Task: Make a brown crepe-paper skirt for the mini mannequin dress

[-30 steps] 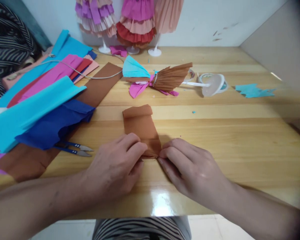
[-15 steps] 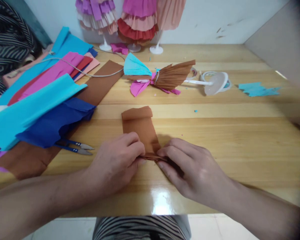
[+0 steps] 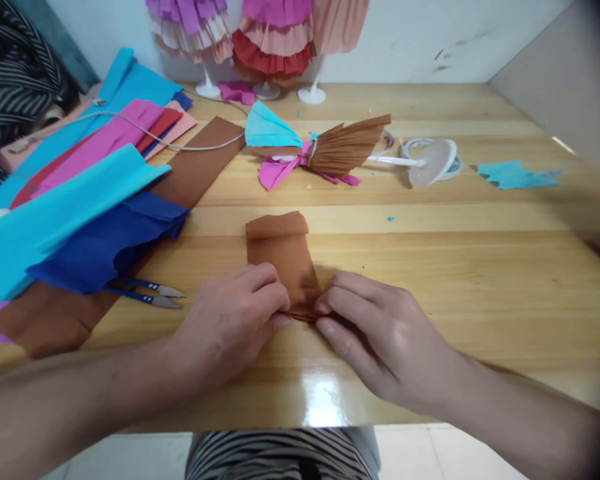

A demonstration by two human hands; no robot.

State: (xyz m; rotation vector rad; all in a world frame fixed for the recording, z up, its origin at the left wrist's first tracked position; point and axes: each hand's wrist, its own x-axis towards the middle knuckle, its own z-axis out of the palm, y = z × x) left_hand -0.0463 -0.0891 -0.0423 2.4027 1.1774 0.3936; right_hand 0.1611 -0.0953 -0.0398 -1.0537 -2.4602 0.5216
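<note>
A strip of brown crepe paper (image 3: 287,260) lies on the table in front of me, its near end gathered in narrow folds and its far end curled over. My left hand (image 3: 243,310) pinches the left side of the folded end between thumb and fingers. On the other side, my right hand (image 3: 373,327) pinches the folds at their right edge. Both hands rest low over the wood, a small gap between them where the stacked pleats show. Left of my left hand lie blue-handled thread snips (image 3: 153,295), blades apart.
Crepe paper sheets, light blue (image 3: 65,220), dark blue (image 3: 113,243) and brown (image 3: 205,160), pile up at the left. Beyond the strip lies a pleated paper figure (image 3: 347,150) on a white stand (image 3: 433,163). Ruffled paper dresses (image 3: 275,40) stand by the wall. A blue scrap (image 3: 520,175) sits right.
The right fingers have drawn in slightly on the folds, and less of the pleated edge shows between the hands. The view has shifted a little.
</note>
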